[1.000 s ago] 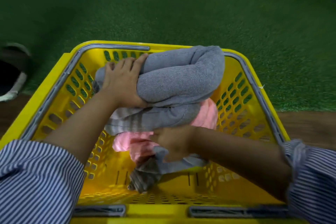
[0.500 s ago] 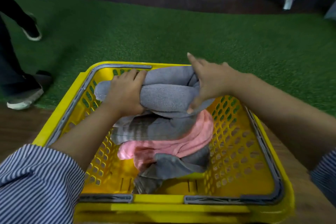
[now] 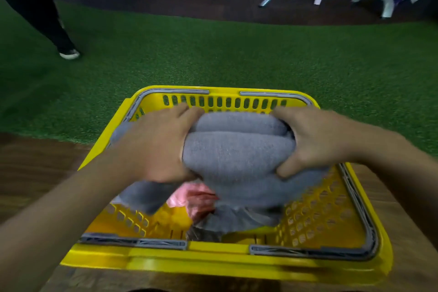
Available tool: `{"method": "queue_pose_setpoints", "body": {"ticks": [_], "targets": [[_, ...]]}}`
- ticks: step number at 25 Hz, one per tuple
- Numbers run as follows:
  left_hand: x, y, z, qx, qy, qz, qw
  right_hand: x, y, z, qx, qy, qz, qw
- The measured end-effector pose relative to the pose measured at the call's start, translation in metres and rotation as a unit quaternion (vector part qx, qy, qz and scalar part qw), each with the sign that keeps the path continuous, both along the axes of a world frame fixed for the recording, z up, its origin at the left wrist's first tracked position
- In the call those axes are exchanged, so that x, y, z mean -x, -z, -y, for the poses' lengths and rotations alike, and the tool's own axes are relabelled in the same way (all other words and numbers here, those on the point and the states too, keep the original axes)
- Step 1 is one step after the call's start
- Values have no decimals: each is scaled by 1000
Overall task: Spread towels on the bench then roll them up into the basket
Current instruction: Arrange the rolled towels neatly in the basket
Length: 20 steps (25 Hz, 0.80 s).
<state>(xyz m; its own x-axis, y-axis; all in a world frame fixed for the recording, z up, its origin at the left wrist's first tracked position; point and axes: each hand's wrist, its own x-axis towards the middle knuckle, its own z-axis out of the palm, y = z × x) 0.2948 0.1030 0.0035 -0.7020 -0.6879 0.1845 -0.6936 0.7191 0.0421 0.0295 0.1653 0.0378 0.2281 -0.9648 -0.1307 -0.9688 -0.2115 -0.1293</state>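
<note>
Fingers of the left hand (image 3: 157,147) and right hand (image 3: 317,140) clamp the grey towel (image 3: 237,156) at nine and three o'clock, probably to keep it bunched, over the basket (image 3: 213,261); a pink towel (image 3: 196,199) lies beneath.

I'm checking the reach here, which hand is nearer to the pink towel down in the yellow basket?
Left. The left hand grips the rolled grey towel almost directly above the crumpled pink towel; the right hand grips the roll's other end, farther right.
</note>
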Motion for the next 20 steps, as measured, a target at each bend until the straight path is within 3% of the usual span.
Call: {"method": "queue_pose_setpoints", "body": {"ticks": [3,7,9,14,20], "targets": [[2,28,-9,-170,12,90,981,1,38,-4,-230,6,79,970],[15,110,-4,-325,27,198,924,-6,122,6,-423,34,70,903],[22,139,0,-344,35,229,910,-12,149,6,-432,11,19,902],[15,156,17,-365,58,362,856,-19,181,0,-332,-21,-132,934],[30,164,6,-264,74,414,868,-18,195,3,-359,-23,-171,917]]}}
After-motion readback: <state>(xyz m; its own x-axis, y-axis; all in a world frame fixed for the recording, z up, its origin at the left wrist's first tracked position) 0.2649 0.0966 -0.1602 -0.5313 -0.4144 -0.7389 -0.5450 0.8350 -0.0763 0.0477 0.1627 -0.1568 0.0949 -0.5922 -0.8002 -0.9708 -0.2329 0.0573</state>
